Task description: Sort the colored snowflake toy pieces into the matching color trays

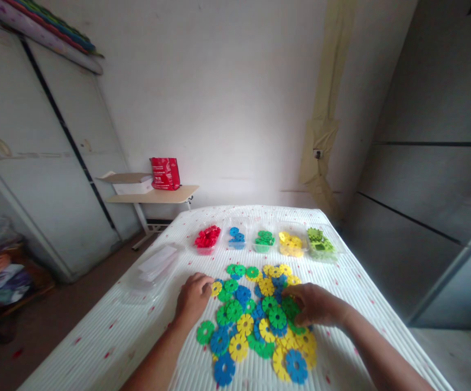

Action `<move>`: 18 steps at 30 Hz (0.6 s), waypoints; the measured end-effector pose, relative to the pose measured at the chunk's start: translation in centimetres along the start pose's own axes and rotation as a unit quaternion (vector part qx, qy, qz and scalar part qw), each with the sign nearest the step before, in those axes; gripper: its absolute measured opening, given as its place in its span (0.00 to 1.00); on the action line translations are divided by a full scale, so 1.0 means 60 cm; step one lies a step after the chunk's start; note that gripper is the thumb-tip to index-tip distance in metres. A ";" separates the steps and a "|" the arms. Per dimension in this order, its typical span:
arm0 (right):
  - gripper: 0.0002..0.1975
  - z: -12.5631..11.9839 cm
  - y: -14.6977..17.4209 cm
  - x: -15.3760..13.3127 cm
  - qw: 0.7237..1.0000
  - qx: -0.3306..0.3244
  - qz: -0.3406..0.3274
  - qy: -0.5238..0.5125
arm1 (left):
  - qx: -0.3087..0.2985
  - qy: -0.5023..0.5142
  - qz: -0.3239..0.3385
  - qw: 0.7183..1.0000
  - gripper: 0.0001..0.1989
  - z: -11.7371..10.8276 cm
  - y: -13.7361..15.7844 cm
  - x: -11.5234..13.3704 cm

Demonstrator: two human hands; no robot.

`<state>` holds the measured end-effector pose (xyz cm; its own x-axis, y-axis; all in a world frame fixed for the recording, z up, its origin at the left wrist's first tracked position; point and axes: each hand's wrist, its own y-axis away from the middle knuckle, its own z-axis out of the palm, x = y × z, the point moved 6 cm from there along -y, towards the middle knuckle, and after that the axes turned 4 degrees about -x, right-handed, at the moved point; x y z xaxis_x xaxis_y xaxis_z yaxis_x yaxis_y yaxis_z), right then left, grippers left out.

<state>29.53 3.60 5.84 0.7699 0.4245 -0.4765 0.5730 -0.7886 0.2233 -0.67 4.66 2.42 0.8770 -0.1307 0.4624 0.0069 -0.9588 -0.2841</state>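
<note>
Flower-shaped plastic discs with slotted edges, in blue, green and yellow, lie in a loose heap on the table. My left hand (194, 297) rests at the heap's left edge with its fingers curled. Its fingertips are beside a yellow disc (216, 288); whether they grip anything is hidden. Over the heap's right side reaches my right hand (315, 305), thumb and fingers apart around green discs (290, 308). At the near edge lie a blue disc (296, 366) and another blue disc (224, 370).
Behind the heap stand clear tubs of red pieces (207, 237), blue pieces (237, 237), green pieces (264, 239), yellow pieces (291, 243) and light-green pieces (320, 241). Clear plastic lids (157, 266) lie left. Beyond, a side table (170, 194) bears a red bag (165, 174).
</note>
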 end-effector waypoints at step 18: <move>0.17 -0.001 0.001 -0.006 0.996 0.026 0.005 0.085 | 0.009 -0.001 0.010 1.000 0.11 -0.001 0.001 0.002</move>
<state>29.30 3.40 6.10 0.8150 0.4816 -0.3223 0.5525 -0.8134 0.1817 -0.59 4.56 2.50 0.8775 -0.1502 0.4555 -0.0029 -0.9514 -0.3080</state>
